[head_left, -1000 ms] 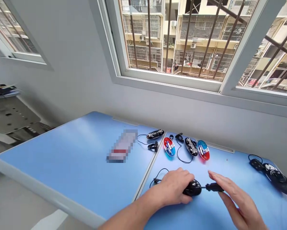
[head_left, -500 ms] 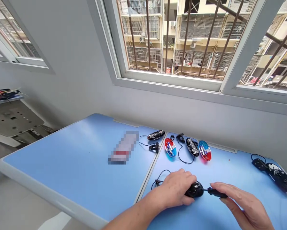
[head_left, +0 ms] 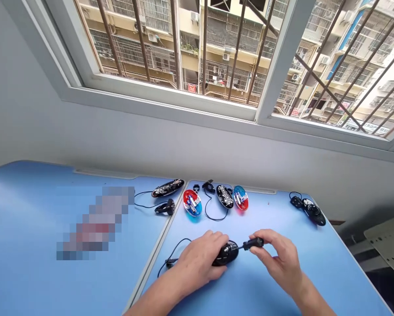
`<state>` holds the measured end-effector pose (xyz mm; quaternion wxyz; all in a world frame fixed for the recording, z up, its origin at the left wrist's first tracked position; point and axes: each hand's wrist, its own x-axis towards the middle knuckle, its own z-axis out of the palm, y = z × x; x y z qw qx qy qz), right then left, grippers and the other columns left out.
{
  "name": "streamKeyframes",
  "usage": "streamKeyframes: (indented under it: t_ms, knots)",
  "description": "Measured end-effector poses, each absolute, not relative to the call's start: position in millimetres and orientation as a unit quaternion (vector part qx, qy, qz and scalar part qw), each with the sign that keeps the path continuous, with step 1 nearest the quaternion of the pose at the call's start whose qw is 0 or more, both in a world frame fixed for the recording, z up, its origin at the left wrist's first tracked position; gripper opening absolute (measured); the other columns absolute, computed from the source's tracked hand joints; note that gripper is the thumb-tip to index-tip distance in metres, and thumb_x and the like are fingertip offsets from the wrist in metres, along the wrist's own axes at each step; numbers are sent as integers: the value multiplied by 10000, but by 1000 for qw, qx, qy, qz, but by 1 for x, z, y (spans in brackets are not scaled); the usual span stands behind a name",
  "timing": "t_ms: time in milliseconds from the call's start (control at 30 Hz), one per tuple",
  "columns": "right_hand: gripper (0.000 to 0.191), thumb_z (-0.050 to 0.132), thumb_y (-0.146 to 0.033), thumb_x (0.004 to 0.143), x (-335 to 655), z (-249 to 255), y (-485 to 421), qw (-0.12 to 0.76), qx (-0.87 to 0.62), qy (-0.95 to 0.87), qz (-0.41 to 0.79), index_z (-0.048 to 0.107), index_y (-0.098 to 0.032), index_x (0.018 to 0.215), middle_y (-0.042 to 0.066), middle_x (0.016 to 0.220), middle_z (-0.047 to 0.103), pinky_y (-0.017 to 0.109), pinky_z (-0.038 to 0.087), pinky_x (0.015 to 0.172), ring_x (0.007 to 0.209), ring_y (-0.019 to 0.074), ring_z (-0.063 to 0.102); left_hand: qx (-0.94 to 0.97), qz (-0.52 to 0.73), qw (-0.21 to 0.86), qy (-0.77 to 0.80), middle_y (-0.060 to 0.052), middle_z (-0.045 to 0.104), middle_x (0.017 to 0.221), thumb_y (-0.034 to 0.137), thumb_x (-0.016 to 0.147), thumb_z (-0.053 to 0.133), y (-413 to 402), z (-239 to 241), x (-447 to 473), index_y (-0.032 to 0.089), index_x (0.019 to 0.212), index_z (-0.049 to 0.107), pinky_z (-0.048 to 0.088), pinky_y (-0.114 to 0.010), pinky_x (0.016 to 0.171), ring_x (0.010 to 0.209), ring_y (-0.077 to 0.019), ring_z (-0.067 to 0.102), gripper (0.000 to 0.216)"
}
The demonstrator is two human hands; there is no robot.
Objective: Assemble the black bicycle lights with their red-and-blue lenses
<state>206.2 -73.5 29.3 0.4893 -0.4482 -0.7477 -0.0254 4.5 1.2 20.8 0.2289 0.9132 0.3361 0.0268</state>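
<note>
A black oval bicycle-light-like device [head_left: 228, 253] lies on the blue tabletop, its left part covered by my left hand [head_left: 203, 254]. My left hand's fingers wrap over it and press it down. Between thumb and fingertips, my right hand [head_left: 277, 254] pinches a small black screwdriver [head_left: 253, 243] by its handle. The thin shaft points left and meets the device's right end; whether its tip sits in a screw I cannot tell. A black cord [head_left: 173, 251] loops out left of my left hand to a small black clamp [head_left: 170, 263].
Behind my hands lie two red-and-blue oval shells [head_left: 192, 203] with batteries, and opened black shells [head_left: 224, 196], [head_left: 168, 188] with corded clamps [head_left: 166, 207]. Another black device [head_left: 313, 211] lies far right. A blurred item [head_left: 96, 219] is on the left. A seam [head_left: 157, 245] crosses the tabletop.
The view has swung right, so everything sits further left. My left hand stays on the device. My right hand has turned, its fingertips now at the screwdriver handle's end.
</note>
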Motion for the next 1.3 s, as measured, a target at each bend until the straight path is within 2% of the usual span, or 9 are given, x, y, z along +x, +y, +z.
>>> streamKeyframes:
  t_ms: [233,433,600,700,867,967,1067,1167,1300]
  knots:
    - [259,528,-183,953,206,31,-75,483,-394,-782,18,555,-230,1206,97,995,746,283,576,591,730,179,699,910,31,228,344,-2,660,1005,171,718,604,0,22,4,263,986,541,440,-285,709,940,-246,577,290]
    - [297,528,-173,955,217,38,-77,424,-390,-814,71,567,-222,1246,74,899,750,301,550,588,676,177,669,911,31,234,339,0,662,996,175,723,620,1,22,4,263,979,548,441,-287,712,936,-249,580,280]
    - [347,498,-166,969,219,38,-73,440,-384,-810,49,544,-250,1303,77,953,754,321,576,645,747,187,700,910,34,228,343,0,664,1009,181,730,616,0,22,3,271,1007,550,443,-291,725,939,-248,581,300]
    - [326,520,-159,960,215,34,-70,460,-378,-801,58,571,-256,1267,65,920,755,306,589,651,790,190,715,910,29,233,342,0,665,1014,182,719,624,1,21,3,270,1008,552,445,-290,722,937,-248,581,310]
    - [382,498,-133,953,212,31,-73,459,-359,-799,148,538,-257,1312,84,1051,728,312,617,738,955,198,698,910,34,232,341,-1,661,993,169,705,604,2,20,3,268,1002,566,434,-286,702,922,-243,579,316]
    - [458,429,-92,966,218,35,-79,428,-352,-801,227,478,-279,1381,92,1193,677,259,624,678,1054,190,663,909,31,237,340,0,659,998,176,701,602,2,19,3,262,1011,567,433,-290,704,925,-243,576,324]
    - [474,400,-96,984,226,37,-81,408,-351,-799,268,453,-311,1403,77,1242,657,224,621,615,961,160,690,909,26,236,341,-1,661,986,186,695,600,2,19,3,256,979,562,426,-291,682,916,-245,577,295]
    - [461,434,-100,983,228,37,-79,411,-349,-802,257,475,-325,1383,56,1193,688,239,634,667,923,152,708,910,26,231,343,-3,663,979,182,690,592,2,19,3,258,960,555,417,-287,674,909,-244,577,283]
    - [422,459,-93,979,223,35,-76,423,-335,-810,229,505,-294,1347,57,1161,702,267,631,779,987,162,703,910,27,230,342,-3,657,960,182,698,592,2,20,5,260,950,550,411,-278,676,899,-238,574,267]
